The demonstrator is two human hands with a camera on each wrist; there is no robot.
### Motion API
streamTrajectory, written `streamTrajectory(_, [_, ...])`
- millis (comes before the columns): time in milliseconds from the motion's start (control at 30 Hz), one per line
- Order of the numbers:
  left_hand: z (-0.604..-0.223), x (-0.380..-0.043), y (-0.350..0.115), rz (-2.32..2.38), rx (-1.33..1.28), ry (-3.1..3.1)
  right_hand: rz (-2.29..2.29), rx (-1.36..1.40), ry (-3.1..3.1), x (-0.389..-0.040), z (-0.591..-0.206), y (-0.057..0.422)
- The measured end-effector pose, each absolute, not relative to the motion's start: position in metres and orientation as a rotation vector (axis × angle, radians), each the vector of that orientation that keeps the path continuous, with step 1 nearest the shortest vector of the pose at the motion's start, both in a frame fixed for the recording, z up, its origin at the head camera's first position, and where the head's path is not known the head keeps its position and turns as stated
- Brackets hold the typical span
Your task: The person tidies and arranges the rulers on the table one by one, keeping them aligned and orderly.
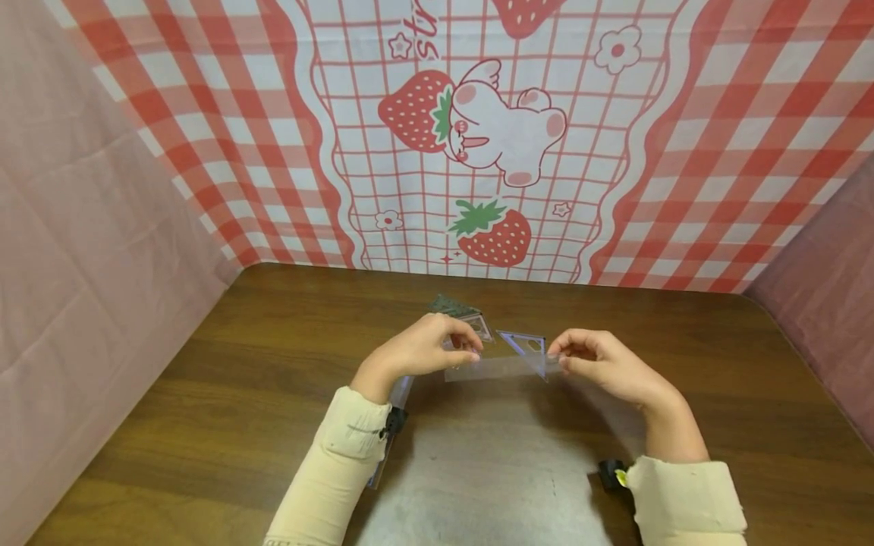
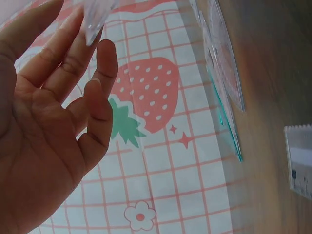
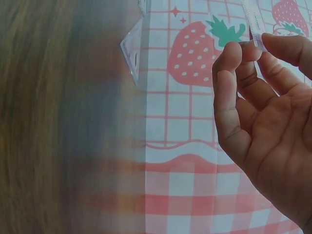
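Between both hands hangs a clear plastic ruler, a see-through strip with fine marks along one edge in the right wrist view. The left hand pinches it near its left end between thumb and fingers. At the other end the right hand grips it by the fingertips, its other fingers curled loosely. Behind the strip lies a bluish clear set square, partly seen through it. Another clear ruler lies on the table beside the left forearm, which covers part of it.
A dark green patterned piece and a clear piece with a pale edge lie beyond the left hand. The brown wooden table ends at a strawberry-print cloth at the back. Pink cloths hang at the sides.
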State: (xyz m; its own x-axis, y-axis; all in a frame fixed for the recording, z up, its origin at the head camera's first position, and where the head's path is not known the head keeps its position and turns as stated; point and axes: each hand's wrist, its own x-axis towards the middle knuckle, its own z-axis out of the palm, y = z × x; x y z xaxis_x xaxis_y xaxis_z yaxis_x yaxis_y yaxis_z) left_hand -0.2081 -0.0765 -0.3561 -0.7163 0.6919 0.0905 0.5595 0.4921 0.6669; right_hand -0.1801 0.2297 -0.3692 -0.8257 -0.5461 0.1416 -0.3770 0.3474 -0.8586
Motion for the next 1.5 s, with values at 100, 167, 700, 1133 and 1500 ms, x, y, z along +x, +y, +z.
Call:
streamTrajectory(100, [-0.355, -0.207, -0.073, 1.029, 1.09, 2.549, -1.474, -0.86, 2.432, -0.18, -0.368, 0.226])
streamTrajectory(167, [-0.356, -0.206, -0.072, 1.028, 1.095, 2.553, -1.469, -0.865, 2.431, -0.179, -0.367, 0.224])
streamTrajectory(700, [-0.359, -0.202, -0.066, 1.033, 1.071, 2.488, -1.461, -0.923, 2.444, -0.177, -0.364, 0.211])
streamTrajectory(1133, [-0.36, -0.203, -0.068, 1.026, 1.114, 2.548, -1.618, -0.831, 2.564, -0.182, -0.372, 0.21])
streamTrajectory(1500, [-0.358, -0.204, -0.068, 1.053, 1.113, 2.528, -1.767, -0.795, 2.492, -0.184, -0.372, 0.2])
